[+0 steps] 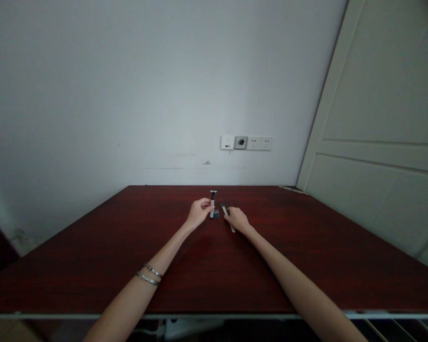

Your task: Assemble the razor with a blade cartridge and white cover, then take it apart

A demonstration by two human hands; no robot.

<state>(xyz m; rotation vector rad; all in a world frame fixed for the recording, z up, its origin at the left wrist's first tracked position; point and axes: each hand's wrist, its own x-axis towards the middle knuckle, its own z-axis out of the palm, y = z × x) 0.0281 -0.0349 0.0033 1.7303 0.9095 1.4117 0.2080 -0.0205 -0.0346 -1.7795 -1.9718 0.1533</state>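
My left hand [199,211] is closed on a razor [212,203], its fingers and thumb pinching the pale handle. The razor stands nearly upright with its T-shaped head at the top. To the right, my right hand [237,218] grips a slim light-coloured handle with a dark tip [224,209], which leans to the upper left. No crosswise head shows on this one. Between the hands, a small dark grey case-like piece [216,214] lies on the table, partly behind the razor handle; its exact kind is too small to make out.
The dark red wooden table [146,247] reaches back to a pale wall with a row of sockets and switches [247,143]. A white panelled door [378,118] stands along the right side. A thin light strip [292,189] lies at the far right corner.
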